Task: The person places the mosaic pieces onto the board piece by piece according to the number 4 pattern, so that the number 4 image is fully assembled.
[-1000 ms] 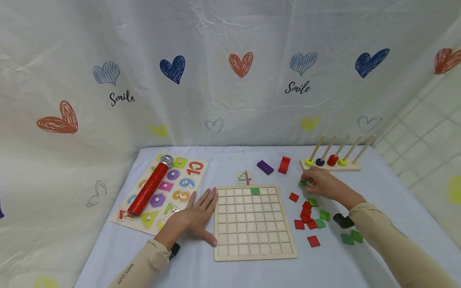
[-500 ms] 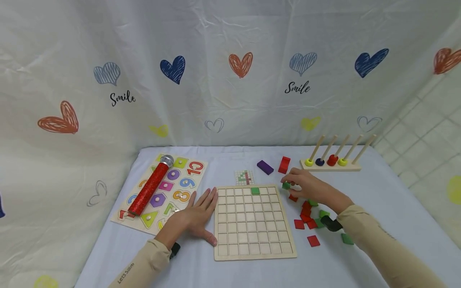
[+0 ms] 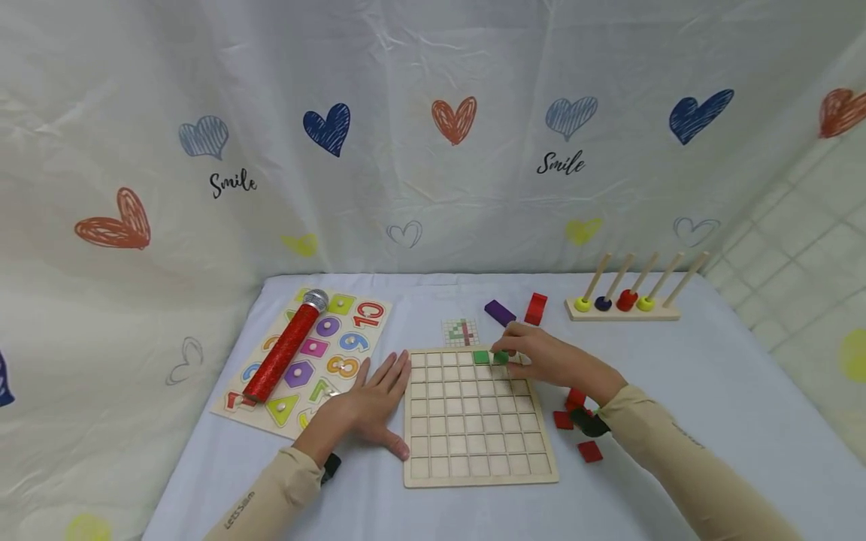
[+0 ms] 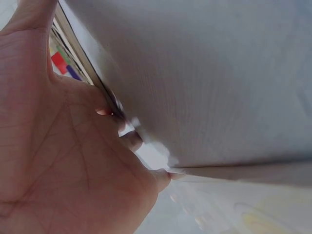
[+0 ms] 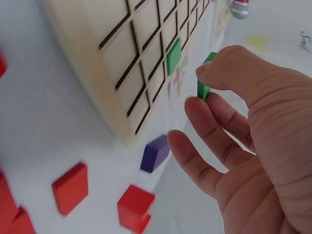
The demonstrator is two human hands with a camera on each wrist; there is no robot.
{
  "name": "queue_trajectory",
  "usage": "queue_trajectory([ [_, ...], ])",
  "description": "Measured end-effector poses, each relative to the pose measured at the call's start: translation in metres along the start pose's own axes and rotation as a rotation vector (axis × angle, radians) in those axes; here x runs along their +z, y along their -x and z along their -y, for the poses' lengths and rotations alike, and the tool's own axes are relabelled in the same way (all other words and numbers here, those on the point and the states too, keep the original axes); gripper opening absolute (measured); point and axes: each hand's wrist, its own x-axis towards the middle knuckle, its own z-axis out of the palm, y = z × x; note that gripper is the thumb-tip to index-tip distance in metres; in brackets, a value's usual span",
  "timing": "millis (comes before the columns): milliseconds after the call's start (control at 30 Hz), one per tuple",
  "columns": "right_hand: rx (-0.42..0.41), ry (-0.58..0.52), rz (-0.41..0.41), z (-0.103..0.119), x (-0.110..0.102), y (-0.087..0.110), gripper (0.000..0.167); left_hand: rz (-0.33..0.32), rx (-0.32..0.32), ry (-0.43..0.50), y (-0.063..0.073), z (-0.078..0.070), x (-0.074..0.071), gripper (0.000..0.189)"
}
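My right hand [image 3: 556,364] pinches a green square tile [image 5: 201,90] between thumb and fingertips, above the top row of the wooden grid board [image 3: 467,424]. Just left of it, another green tile [image 3: 481,357] sits in a cell of that row. Fingers spread and straight, my left hand [image 3: 370,412] lies flat along the board's left edge. The left wrist view shows mostly its palm [image 4: 73,146]. Behind the board is a small pattern card [image 3: 460,331] with green and red squares. Red tiles [image 3: 590,451] lie to the right, partly hidden by the right arm.
At the left, a red glitter microphone [image 3: 284,349] lies across a number-and-shape puzzle [image 3: 352,342]. A purple block [image 3: 499,312] and a red block [image 3: 536,309] are behind the board. A peg stacker [image 3: 622,312] stands at the back right.
My right hand has carried the green tile leftward from the table's right side to above the board's top row. The left hand stays in place.
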Motion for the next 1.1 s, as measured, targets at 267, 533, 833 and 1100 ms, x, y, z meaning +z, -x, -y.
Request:
queue_trajectory([
  [267, -0.036, -0.009, 0.036, 0.012, 0.013, -0.020, 0.029, 0.015, -0.016, -0.047, 0.010, -0.014, -0.018, 0.146],
  [533, -0.105, 0.005, 0.032, 0.017, 0.026, -0.036, 0.021, 0.018, -0.017, -0.055, 0.009, -0.013, -0.017, 0.146],
  [833, -0.169, 0.120, -0.008, 0.017, 0.038, -0.041, 0.017, -0.004, 0.015, -0.015, 0.002, -0.005, -0.008, 0.151],
  [1100, -0.220, 0.140, -0.047, 0.022, 0.040, -0.037, 0.013, -0.012, -0.004, -0.006, -0.005, 0.003, 0.005, 0.153],
])
